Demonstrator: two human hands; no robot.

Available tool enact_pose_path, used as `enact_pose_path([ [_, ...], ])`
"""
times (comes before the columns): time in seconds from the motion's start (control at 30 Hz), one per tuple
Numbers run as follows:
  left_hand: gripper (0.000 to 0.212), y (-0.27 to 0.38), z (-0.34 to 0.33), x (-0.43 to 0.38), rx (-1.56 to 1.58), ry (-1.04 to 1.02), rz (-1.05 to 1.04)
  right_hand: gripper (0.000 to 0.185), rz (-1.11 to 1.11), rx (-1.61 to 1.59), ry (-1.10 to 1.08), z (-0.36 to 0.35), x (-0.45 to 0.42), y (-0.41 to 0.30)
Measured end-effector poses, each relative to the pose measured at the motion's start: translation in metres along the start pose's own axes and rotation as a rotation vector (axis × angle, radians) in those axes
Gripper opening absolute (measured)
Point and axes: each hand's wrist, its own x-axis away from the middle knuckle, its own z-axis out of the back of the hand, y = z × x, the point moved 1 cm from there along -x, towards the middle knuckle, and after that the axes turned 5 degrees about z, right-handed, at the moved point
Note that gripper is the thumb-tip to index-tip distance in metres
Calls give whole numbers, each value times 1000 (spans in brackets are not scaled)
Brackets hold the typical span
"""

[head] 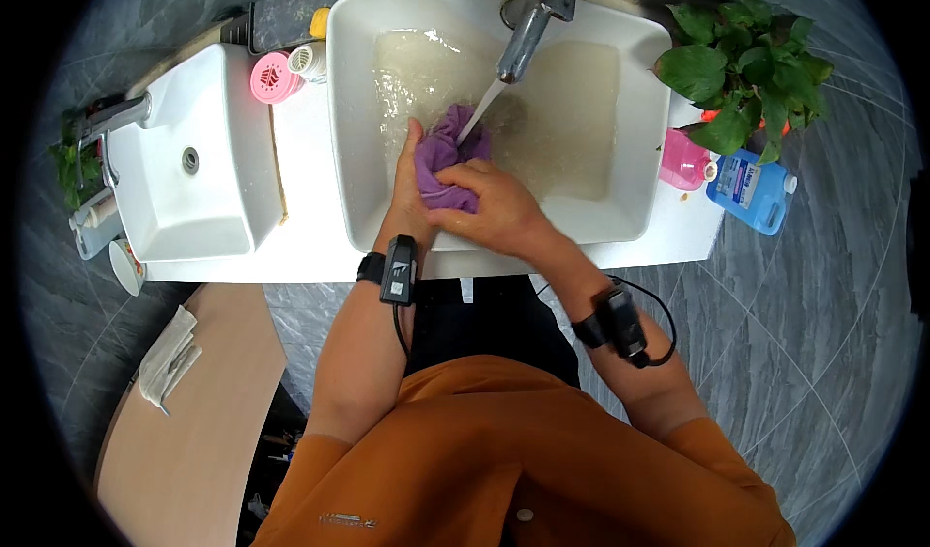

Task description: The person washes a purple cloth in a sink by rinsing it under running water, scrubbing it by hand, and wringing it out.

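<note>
A bunched purple cloth [439,156] is held between my two hands over the white ceramic basin [498,3]. Water runs from the chrome faucet [524,42] onto the cloth. My left hand [408,183] supports it from the left side, thumb pointing up and palm turned to the cloth; its other fingers are hidden beneath. From the right, my right hand [498,205] grips the near part of the cloth between thumb and fingers. Cloudy water [567,125] stands in the basin below.
A second white basin [192,213] with its own faucet [120,118] is at left. Pink [272,78] and white plastic items [309,61] stand between the basins. At right are a potted plant [755,67], a pink bottle [683,160] and a blue jug [748,191].
</note>
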Motion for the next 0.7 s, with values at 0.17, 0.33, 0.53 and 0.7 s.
enact_pose_path([
  [0.17,44,5,27,-22,-22,-82,23,40,-110,252,168,-29,-16,-14],
  [0.33,37,-9,19,-19,-155,186,-76,39,-174,384,160,-22,-35,20],
  [0.53,43,-20,-18,19,-495,585,-371,36,-326,486,244,22,-37,45],
  [0.7,62,-18,-21,55,-1458,942,-529,59,-135,783,264,8,-3,75],
])
